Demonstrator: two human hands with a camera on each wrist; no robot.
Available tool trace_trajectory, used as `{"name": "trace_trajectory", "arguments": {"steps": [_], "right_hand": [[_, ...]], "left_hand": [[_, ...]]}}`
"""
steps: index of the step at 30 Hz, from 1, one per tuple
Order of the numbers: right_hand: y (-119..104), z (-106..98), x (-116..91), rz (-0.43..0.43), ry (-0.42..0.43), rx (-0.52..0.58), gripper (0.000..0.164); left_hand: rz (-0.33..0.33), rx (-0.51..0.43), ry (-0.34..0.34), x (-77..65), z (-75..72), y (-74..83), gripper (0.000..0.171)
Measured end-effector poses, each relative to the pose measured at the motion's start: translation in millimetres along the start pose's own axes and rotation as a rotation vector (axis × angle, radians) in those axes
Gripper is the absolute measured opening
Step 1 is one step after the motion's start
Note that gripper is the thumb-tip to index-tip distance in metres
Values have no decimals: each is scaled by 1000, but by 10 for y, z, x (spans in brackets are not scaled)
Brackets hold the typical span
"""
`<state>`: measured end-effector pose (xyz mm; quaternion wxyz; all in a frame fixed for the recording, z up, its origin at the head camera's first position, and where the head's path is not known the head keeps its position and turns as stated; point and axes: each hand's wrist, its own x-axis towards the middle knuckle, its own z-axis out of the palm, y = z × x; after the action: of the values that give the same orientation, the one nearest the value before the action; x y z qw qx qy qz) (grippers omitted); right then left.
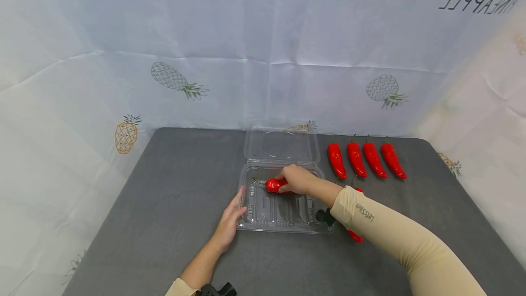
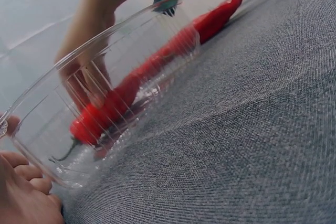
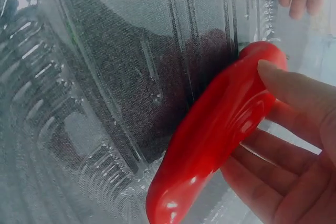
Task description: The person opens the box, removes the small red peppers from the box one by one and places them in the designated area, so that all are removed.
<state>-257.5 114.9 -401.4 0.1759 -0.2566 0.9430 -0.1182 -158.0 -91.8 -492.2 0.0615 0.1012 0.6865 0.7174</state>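
Note:
My right hand point(image 1: 299, 179) holds a glossy red chili pepper point(image 1: 272, 185) low over the back part of a clear plastic clamshell box point(image 1: 256, 227). In the right wrist view, the thumb and fingers grip this pepper point(image 3: 220, 124) near one end; its other end points away from the palm. Its thin stem shows through the box wall in the left wrist view. My left hand point(image 1: 230, 218) rests at the left side of the box, straight fingers along the outer wall and thumb by the rim. The hinged lid point(image 1: 281, 145) lies back, away from me.
Several red peppers point(image 1: 356, 160) lie in a row to the right of the lid. More red pepper point(image 1: 354, 236) shows beneath my right forearm, mostly hidden. The grey cloth-covered table point(image 1: 176, 195) meets a white pineapple-print curtain point(image 1: 263, 90) at the back and sides.

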Motion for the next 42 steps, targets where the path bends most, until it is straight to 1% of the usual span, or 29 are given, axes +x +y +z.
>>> {"name": "trace_trajectory", "arguments": {"steps": [3,7,9,13,17,21,25,29,33,37,42], "right_hand": [[6,1,-4,-4,-28,37,40],[9,28,-13,10,-56,71,44],[7,53,-18,7,-68,53,45],[-10,89,-29,-11,-91,-18,49],[-16,100,-39,-20,-100,-68,50],[-3,89,-42,-59,-108,-102,48],[-3,42,-64,-113,-130,-104,48],[-7,-45,-117,-160,-166,-50,51],[25,-146,-192,-184,-179,58,57],[104,-228,-266,-203,-158,166,60],[218,-281,-362,-231,-119,256,57]], "left_hand": [[1,2,4,-5,-3,-5,59],[3,4,4,-15,-1,-2,59],[2,2,4,-19,0,1,59],[-5,1,4,-19,3,4,58],[-9,3,0,-15,8,8,58],[-17,0,0,-13,10,11,59],[-13,1,0,-19,11,13,59],[-4,3,4,-21,9,17,58],[10,6,3,-20,9,23,58],[22,9,2,-21,9,27,58],[10,3,7,-18,0,26,59]]}}
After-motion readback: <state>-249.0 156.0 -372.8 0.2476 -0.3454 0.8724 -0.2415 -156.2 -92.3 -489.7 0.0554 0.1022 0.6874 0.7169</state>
